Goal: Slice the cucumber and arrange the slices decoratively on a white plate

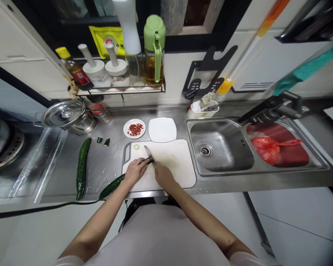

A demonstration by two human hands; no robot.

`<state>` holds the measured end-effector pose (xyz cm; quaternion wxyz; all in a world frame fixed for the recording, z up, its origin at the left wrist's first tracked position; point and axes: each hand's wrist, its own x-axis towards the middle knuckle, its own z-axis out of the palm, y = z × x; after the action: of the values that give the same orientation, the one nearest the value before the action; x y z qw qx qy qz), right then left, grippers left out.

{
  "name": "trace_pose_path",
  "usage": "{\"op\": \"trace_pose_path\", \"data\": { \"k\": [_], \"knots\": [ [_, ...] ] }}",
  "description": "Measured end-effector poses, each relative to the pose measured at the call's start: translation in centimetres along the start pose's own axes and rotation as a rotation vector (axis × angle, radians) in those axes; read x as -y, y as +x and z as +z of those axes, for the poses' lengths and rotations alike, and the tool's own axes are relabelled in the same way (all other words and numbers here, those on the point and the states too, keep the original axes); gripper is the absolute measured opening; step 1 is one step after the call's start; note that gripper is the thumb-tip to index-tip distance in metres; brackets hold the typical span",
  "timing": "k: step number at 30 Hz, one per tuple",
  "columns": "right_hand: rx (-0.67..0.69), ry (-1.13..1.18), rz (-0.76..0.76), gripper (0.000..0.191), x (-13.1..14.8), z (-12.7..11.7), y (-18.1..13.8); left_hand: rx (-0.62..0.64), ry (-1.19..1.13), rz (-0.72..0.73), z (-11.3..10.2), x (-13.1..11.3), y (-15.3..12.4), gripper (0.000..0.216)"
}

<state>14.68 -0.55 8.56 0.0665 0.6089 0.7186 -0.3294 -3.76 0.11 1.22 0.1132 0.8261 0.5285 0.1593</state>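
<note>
A white cutting board (177,162) lies on the steel counter in front of me. My left hand (135,170) is curled over a long green cucumber (111,187) that sticks out left past the board's edge. My right hand (163,174) is closed on the handle of a knife (149,153), whose blade points away from me beside my left fingers. One thin cucumber slice (136,146) sits at the board's far left corner.
A second whole cucumber (81,168) and two cut ends (103,141) lie to the left. Behind the board are a small dish of red bits (134,128) and a white plate (162,129). A lidded pot (66,116) is far left, a double sink (222,147) right.
</note>
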Motion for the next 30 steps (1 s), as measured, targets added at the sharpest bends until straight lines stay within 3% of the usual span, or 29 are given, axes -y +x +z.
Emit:
{"op": "trace_pose_path", "data": {
  "k": [11,23,30],
  "knots": [
    [0.011,-0.005,-0.001,0.035,0.4,0.0,0.0,0.014,-0.017,-0.008,-0.1,0.0,0.0,0.035],
    [0.045,-0.041,0.015,0.047,0.2,1.2,-1.0,0.017,-0.060,-0.017,-0.2,0.2,0.1,0.034],
    [0.077,-0.017,0.021,0.048,0.8,0.3,-0.7,0.008,-0.079,-0.004,-0.1,0.5,0.2,0.033]
  ]
}}
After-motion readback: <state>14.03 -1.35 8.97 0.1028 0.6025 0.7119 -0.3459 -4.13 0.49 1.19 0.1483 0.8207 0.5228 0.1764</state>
